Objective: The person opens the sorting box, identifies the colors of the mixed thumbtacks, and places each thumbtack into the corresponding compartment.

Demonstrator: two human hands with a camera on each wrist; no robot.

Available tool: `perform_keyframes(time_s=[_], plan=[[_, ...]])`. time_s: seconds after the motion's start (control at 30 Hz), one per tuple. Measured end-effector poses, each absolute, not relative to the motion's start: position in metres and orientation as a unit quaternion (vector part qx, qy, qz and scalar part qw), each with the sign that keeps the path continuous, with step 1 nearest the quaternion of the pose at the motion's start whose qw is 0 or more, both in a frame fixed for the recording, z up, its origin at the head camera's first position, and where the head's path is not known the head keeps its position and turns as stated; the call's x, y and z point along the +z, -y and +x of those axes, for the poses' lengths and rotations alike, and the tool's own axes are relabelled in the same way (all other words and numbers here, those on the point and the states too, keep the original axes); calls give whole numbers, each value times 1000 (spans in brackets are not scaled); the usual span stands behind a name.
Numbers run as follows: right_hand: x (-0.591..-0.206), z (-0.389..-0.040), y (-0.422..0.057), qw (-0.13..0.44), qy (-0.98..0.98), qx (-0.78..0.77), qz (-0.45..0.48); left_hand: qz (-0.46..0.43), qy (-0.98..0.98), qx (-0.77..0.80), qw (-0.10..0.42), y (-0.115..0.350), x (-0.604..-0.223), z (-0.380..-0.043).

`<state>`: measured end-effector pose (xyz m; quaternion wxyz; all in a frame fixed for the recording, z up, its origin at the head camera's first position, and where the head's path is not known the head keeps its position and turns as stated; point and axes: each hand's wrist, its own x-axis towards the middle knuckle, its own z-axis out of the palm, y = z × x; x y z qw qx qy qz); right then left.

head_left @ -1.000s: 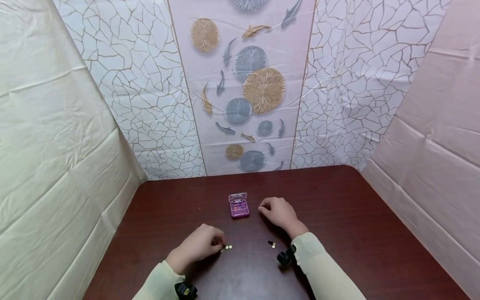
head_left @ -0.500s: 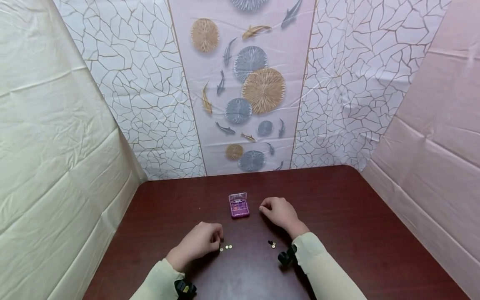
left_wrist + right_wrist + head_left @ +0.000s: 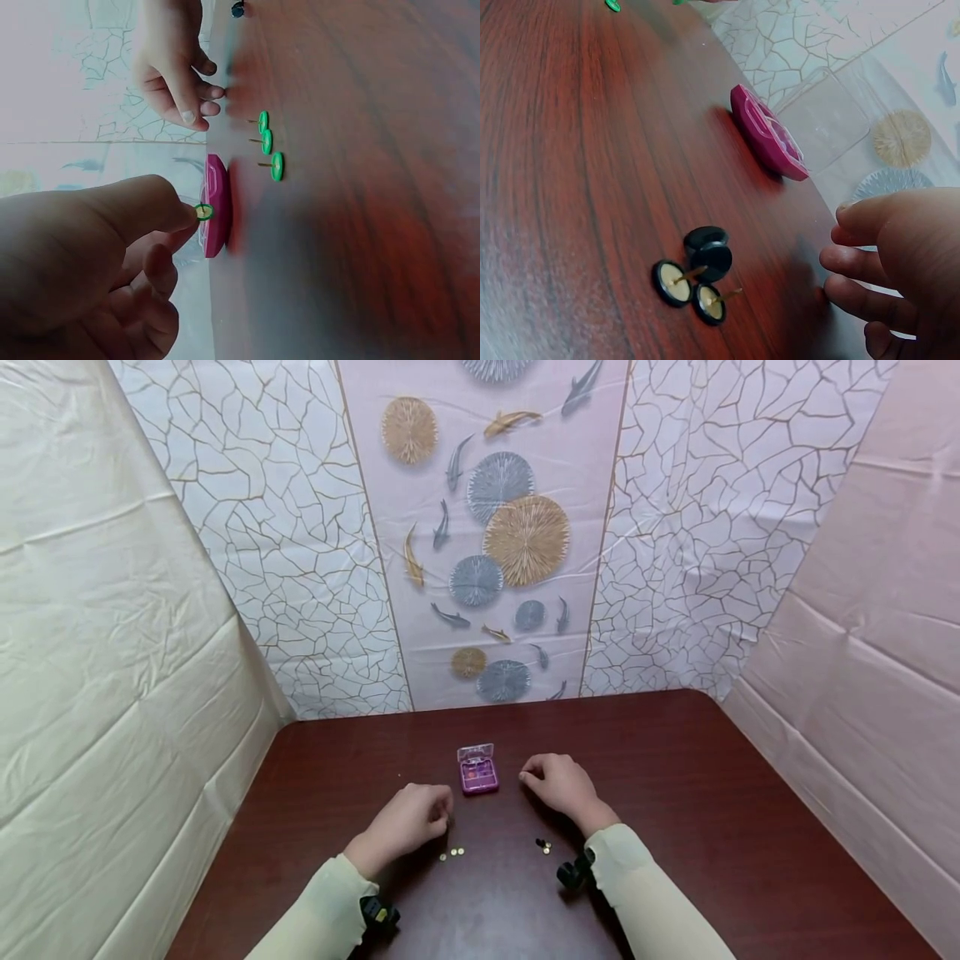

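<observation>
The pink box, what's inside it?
The pink box has its clear lid open. The head view shows little compartments and something orange-red, too small to name. In the left wrist view, its side covers the bottom.

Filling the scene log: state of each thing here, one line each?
Pink case: open
Clear lid: raised
Held green tack: off table
Three green tacks: on table, pins up
Two black tacks: on table, pins up
Black piece beside them: no pin visible
Left grip: pinching that tack
Right grip: fingers loosely curled, holding nothing visible
</observation>
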<state>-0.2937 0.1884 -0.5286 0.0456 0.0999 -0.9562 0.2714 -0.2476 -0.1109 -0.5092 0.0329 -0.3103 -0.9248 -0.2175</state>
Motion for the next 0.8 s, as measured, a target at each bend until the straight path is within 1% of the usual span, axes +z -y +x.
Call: perform_keyframes(time_s=[0.2, 0.53, 0.8], plan=[[-526, -292, -191, 44, 955, 273, 102, -301, 927, -219, 42, 102, -507, -259], [-527, -291, -192, 42, 956, 271, 103, -307, 925, -203, 89, 88, -510, -280], [-529, -292, -192, 38, 956, 272, 104, -299, 927, -206, 91, 78, -514, -293]])
